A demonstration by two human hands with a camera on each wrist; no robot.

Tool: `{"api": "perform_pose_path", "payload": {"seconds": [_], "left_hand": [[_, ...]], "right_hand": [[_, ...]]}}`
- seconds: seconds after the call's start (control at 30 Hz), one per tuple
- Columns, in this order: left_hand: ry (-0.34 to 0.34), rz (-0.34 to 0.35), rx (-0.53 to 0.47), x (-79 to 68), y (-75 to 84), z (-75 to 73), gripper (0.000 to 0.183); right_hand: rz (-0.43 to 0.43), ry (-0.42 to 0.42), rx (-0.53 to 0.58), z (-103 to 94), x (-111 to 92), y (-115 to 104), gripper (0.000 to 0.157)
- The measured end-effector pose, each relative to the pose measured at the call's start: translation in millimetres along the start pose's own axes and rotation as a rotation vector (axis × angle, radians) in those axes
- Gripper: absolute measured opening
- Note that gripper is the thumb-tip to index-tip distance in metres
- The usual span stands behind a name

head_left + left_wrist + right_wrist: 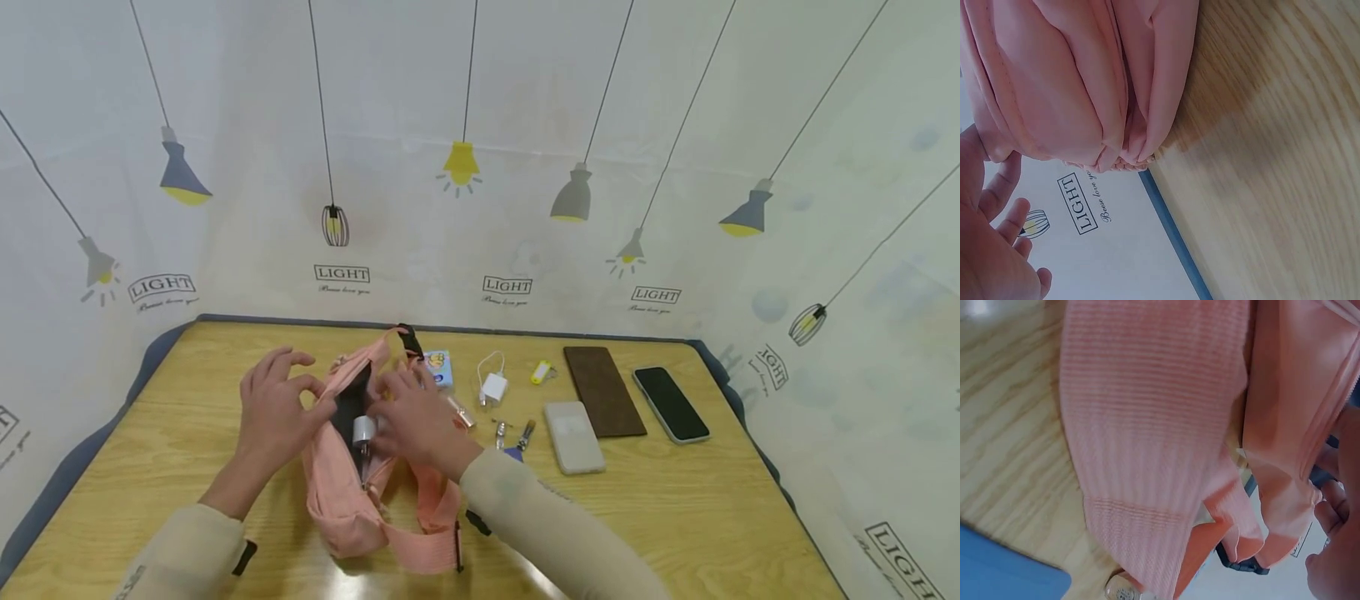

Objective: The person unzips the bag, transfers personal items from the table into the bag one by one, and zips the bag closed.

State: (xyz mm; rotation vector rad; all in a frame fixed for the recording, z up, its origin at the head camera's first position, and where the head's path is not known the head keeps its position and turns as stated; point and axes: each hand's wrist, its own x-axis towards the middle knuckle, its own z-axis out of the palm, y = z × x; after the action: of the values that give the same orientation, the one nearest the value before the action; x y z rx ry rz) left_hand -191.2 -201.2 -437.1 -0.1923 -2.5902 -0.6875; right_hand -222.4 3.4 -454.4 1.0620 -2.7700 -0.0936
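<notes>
A pink waist bag (337,500) lies with its zipped opening spread, showing a dark lining. Inside the opening sits a small object with a white cylindrical top (363,430). My left hand (277,404) pinches the left edge of the opening between thumb and index finger, its other fingers raised. The right hand (420,417) is at the opposite edge, fingers curled at the zipper and partly inside the opening. In the right wrist view, the wide pink strap (1141,425) hangs in front of the bag, and the right fingers (1329,512) show at the far edge.
Right of the bag lie a blue tissue packet (439,368), white charger (493,387), yellow key tag (540,372), white power bank (573,437), brown wallet (603,392) and smartphone (672,404). Small metal items (501,433) lie nearer. A printed curtain (420,275) surrounds the table.
</notes>
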Motion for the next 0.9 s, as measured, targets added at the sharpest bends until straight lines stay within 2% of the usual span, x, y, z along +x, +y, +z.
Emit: {"api": "perform_pose_path", "payload": {"seconds": [0.37,0.57,0.77,0.9], "left_hand": [[-0.003,0.004,-0.013,-1.6,2.7,-0.6,0.015],[-0.001,0.003,-0.008,-1.1,2.7,0.0,0.017],[-0.004,-0.002,-0.012,-0.6,2.5,-0.8,0.016],[0.0,-0.006,-0.003,-1.6,1.2,-2.0,0.015]], "right_hand": [[-0.018,-0.086,-0.107,11.3,4,-10,0.041],[-0.018,-0.084,-0.106,11.6,4,-10,0.049],[-0.018,-0.085,-0.063,3.8,4,-8,0.04],[-0.01,-0.018,-0.03,-2.8,2,-4,0.038]]}}
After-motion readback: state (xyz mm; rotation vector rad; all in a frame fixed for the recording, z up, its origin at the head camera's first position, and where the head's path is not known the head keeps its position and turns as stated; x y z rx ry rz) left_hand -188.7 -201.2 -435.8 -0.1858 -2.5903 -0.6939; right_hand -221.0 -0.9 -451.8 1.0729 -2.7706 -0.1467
